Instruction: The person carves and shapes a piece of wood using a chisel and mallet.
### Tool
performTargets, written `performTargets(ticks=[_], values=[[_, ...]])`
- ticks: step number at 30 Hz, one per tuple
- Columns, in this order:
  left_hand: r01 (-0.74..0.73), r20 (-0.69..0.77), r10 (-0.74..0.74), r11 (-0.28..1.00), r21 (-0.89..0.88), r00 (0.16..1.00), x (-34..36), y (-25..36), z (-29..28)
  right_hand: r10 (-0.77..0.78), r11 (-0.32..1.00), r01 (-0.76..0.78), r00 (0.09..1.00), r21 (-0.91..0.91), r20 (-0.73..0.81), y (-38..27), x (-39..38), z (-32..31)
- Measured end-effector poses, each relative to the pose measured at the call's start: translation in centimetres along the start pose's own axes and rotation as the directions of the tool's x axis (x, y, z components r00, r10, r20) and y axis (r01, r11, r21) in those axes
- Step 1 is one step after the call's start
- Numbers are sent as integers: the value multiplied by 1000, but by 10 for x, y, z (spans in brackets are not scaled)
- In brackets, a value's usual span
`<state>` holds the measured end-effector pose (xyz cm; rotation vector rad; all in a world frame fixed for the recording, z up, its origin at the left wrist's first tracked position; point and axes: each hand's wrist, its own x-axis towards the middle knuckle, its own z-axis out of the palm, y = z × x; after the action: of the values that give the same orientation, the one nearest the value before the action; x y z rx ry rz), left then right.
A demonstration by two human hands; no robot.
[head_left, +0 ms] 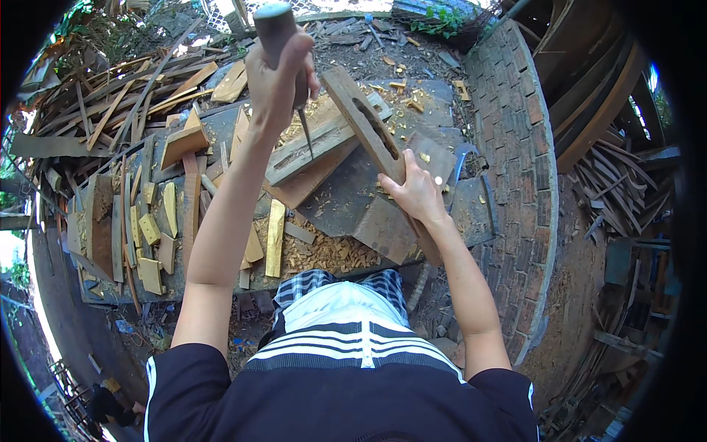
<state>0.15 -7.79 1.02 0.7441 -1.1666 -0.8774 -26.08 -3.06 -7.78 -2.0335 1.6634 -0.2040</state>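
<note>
Raised at upper centre, my left hand [280, 77] grips a chisel [274, 29] with a thick dark handle, a pale metal cap and a long thin blade pointing down over a weathered beam [294, 162]. My right hand [416, 191] is closed around a long worn board [375, 132] with elongated slots cut in it, held diagonally to the right of the blade. The beam lies on a reddish board among wood chips, beneath the held board's left side.
The low dark work surface [339, 214] carries chips and several offcuts [151, 228]. Piled scrap wood [132, 96] lies back left; a brick wall [515, 184] borders the right, with stacked timber [611, 177] beyond. A dark figure, apparently another person [110, 405], is at lower left.
</note>
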Motion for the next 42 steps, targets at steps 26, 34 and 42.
performTargets(ticks=[26, 34, 42], values=[[141, 45, -136, 981, -136, 990, -4, -17, 16, 63, 997, -65, 996, 45, 56, -2, -1, -1], [146, 76, -129, 946, -289, 989, -9, -21, 17, 67, 996, -71, 995, 47, 71, -4, -1, -2], [120, 89, -100, 955, -271, 991, -8, -23, 15, 61, 997, -64, 996, 46, 70, -6, -1, -3]])
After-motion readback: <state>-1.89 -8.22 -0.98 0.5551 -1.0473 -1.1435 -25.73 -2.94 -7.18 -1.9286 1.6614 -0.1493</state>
